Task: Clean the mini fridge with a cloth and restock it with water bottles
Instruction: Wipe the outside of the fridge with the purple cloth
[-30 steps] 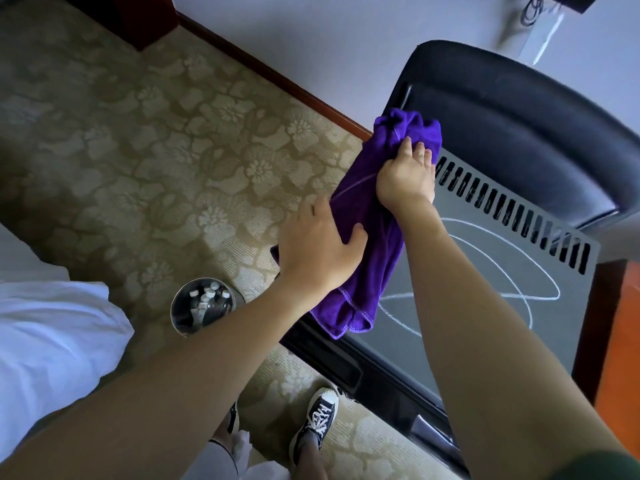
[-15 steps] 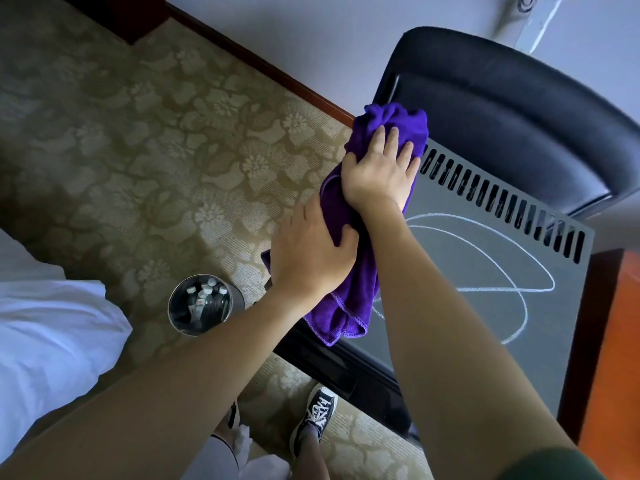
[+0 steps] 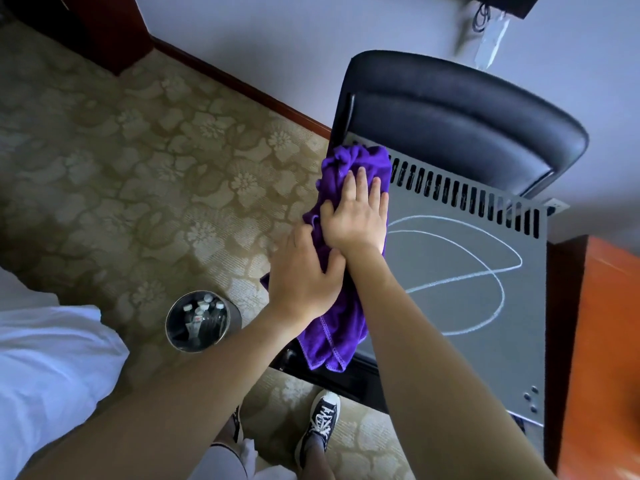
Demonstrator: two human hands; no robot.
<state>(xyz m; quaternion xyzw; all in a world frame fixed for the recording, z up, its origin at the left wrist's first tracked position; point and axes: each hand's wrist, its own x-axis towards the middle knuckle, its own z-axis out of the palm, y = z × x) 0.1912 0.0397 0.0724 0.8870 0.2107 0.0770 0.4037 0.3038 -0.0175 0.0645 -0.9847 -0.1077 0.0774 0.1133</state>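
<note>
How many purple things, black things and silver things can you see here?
Purple: 1, the cloth under both hands.
Black: 2, the chair back and the sneaker.
Silver or grey: 2, the bucket holding bottles and the fridge top.
Total: 5

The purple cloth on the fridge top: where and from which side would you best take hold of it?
Grip the purple cloth at its hanging lower end, from the front edge of the mini fridge. That end drapes free below the left hand, while the right hand presses the upper part flat, leaving little there to pinch.
</note>
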